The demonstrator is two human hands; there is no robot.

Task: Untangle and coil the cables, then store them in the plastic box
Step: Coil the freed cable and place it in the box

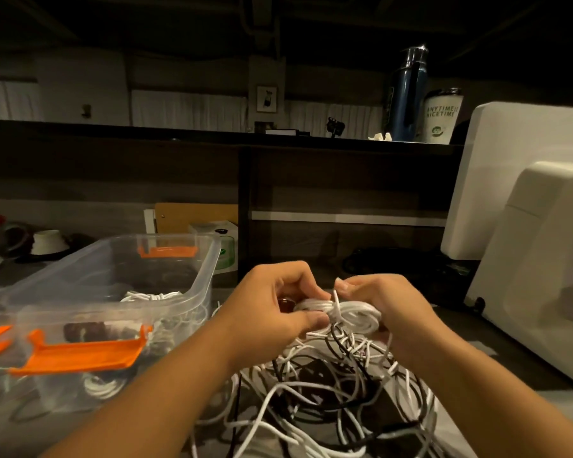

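Observation:
Both of my hands hold a small coil of white cable (pixel 348 315) just above the table. My left hand (pixel 275 304) pinches its left end with thumb and curled fingers. My right hand (pixel 389 302) grips the right side, with a loose cable end sticking up between the hands. Below them lies a tangled heap of white and black cables (pixel 328 395). The clear plastic box (pixel 192 302) with orange latches (pixel 86 353) stands to the left and holds several coiled white cables (pixel 153 296).
A white appliance (pixel 523 246) stands close on the right. A dark counter wall rises behind the hands, with a blue flask (pixel 406 94) and a white cup (pixel 442 115) on its top ledge. Dishes (pixel 48 242) and a small carton (pixel 227 246) sit beyond the box.

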